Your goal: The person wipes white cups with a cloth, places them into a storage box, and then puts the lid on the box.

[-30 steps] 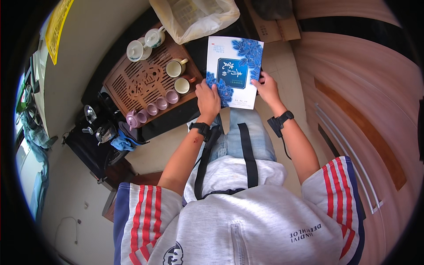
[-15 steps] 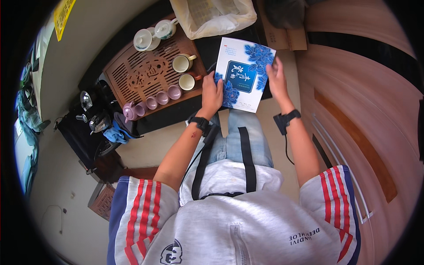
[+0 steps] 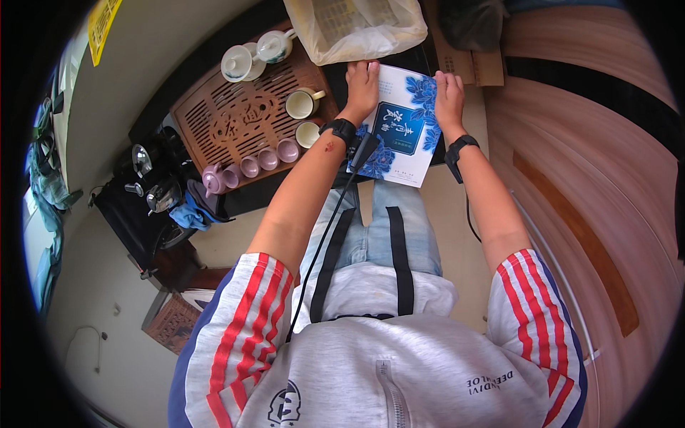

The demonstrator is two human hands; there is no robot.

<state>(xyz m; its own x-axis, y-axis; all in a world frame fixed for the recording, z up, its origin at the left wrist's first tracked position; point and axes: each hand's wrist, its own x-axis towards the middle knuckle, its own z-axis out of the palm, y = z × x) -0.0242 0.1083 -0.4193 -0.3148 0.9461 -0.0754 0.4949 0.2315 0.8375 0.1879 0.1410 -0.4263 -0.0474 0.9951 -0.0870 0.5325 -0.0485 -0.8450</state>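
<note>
A flat white package [image 3: 397, 128] printed with blue flowers and a dark blue label lies at the near edge of the black table, reaching out above my legs. I cannot tell whether it is a box or a booklet. My left hand [image 3: 362, 93] grips its far left corner, fingers closed together at the edge. Along the right side, near the far corner, my right hand [image 3: 449, 103] holds it with the fingers pressed together. The thumbs and the underside of the package are mostly hidden. My left wrist and its cable cover part of the left edge.
Left of the package stands a slatted wooden tea tray [image 3: 235, 118] with several purple cups, a purple teapot [image 3: 213, 180], two cream mugs and white lidded teaware [image 3: 275, 47]. Beyond the package is a lined bin [image 3: 357, 50]. A cardboard box [image 3: 487, 68] stands at far right.
My left hand has slid away from me along the package's left edge to its far corner. My right hand has also moved slightly farther, its fingers closer together. The package stays nearly in place.
</note>
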